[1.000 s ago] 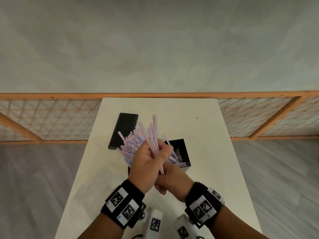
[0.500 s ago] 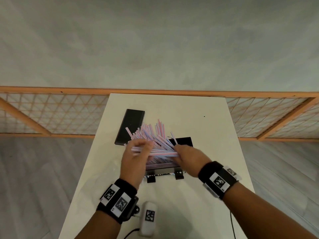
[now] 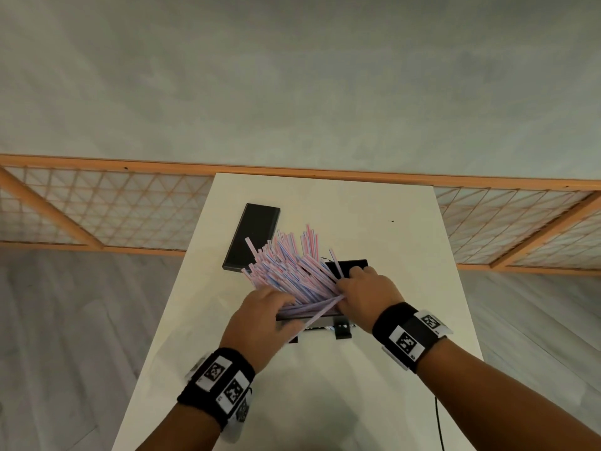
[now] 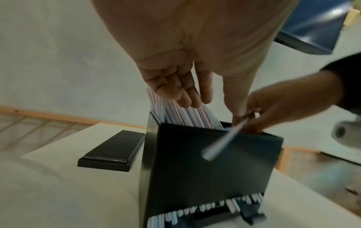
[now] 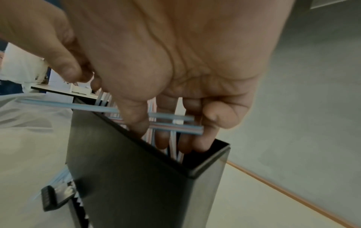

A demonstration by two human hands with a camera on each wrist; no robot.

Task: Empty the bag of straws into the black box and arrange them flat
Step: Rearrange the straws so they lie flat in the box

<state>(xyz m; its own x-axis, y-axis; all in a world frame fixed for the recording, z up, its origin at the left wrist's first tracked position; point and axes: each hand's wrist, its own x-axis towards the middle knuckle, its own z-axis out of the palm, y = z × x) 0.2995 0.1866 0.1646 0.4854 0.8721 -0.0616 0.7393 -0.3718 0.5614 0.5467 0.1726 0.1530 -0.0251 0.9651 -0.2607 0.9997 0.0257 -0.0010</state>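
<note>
Straws [image 3: 292, 271] bristle slantwise from the black box [image 4: 210, 166] on the table [image 3: 374, 222] — left hand [image 3: 260, 317] flat-fingered against them, right hand [image 3: 367, 294] pinching a stray crosswise one — presumably to level them.

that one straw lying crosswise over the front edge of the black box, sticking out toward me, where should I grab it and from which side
Probably pinch the stray straw near its free end, coming from the front of the black box. That end overhangs the rim with open space around it, while its other end is buried among the right hand and the leaning straws.
</note>
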